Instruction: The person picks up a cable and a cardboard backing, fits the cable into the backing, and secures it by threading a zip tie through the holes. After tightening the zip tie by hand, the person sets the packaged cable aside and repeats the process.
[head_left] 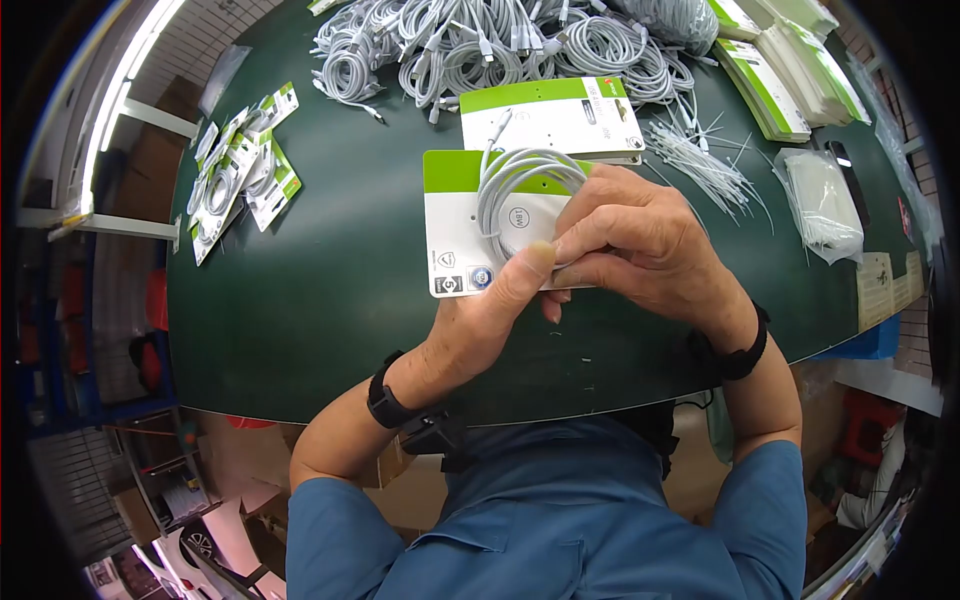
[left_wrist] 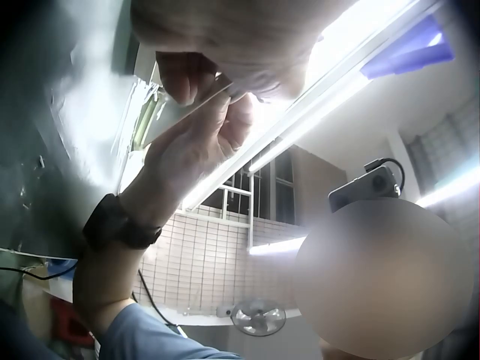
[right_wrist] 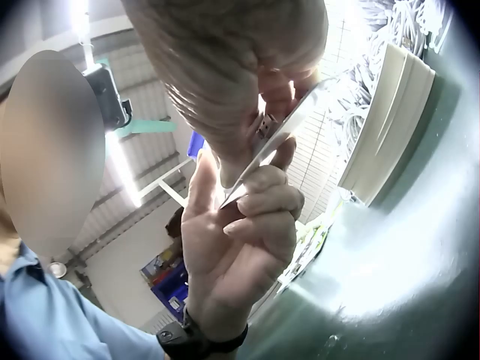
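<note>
My left hand [head_left: 485, 315] grips a green and white packaging card [head_left: 452, 220] by its lower edge, thumb on the front and fingers curled behind it. A coiled light grey cable [head_left: 490, 195] lies against the card's face, one plug end sticking up past the top edge. At the card's right side, my right hand [head_left: 650, 235] has its thumb and index finger pinched together over the coil's lower right part. What sits between those fingertips is hidden, and I cannot tell it. In the right wrist view, the card [right_wrist: 296, 112] appears nearly edge-on between both hands.
A stack of cards [head_left: 550, 110] lies just beyond the hands, before a heap of coiled cables [head_left: 470, 60]. Loose white cable ties [head_left: 705, 165] and a bag of them [head_left: 820, 200] are at right, near more cards [head_left: 765, 90]. Carded cables [head_left: 240, 175] lie at left on the green table [head_left: 350, 280].
</note>
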